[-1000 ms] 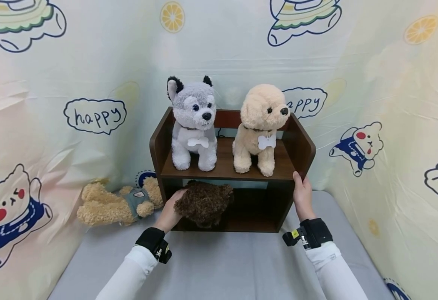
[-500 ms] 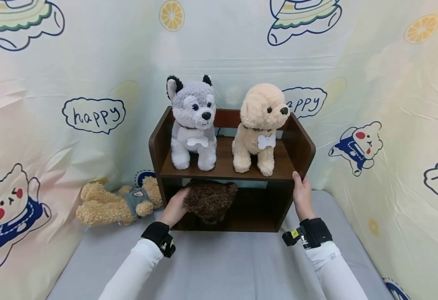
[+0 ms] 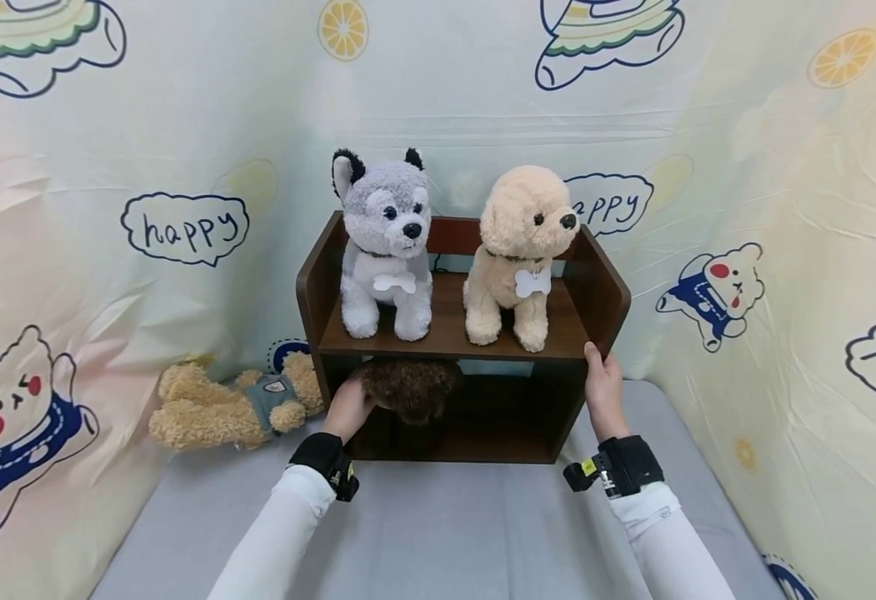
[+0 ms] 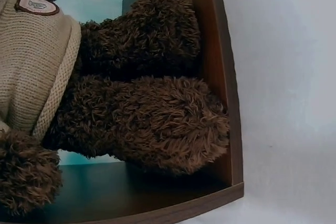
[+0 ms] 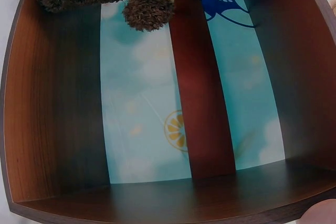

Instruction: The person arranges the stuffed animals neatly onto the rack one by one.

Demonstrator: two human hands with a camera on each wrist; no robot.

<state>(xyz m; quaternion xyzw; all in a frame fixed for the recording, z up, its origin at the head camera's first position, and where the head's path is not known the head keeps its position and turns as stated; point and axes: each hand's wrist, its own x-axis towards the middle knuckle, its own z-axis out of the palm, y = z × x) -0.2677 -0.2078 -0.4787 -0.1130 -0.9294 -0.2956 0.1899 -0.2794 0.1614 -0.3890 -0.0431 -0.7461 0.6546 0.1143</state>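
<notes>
In the head view my left hand (image 3: 349,408) holds a dark brown plush bear (image 3: 411,392) at its left side, inside the lower compartment of a brown wooden shelf (image 3: 448,308). The fingers are hidden behind its fur. Seen from the left wrist, the bear wears a beige knit sweater (image 4: 37,56), and its furry feet are at the bottom board. My right hand (image 3: 606,393) grips the shelf's right side panel, thumb on the front edge; a fingertip (image 5: 321,213) shows in the corner of the right wrist view.
On the top board sit a grey husky plush (image 3: 388,250) and a cream puppy plush (image 3: 525,258), both with bone tags. A tan plush bear in a blue vest (image 3: 235,404) lies left of the shelf on a grey-covered table (image 3: 453,533). Printed cloth (image 3: 257,83) hangs behind.
My left hand has pushed the brown bear deeper into the lower compartment, and its head has gone back beneath the upper board. The right hand stays on the shelf.
</notes>
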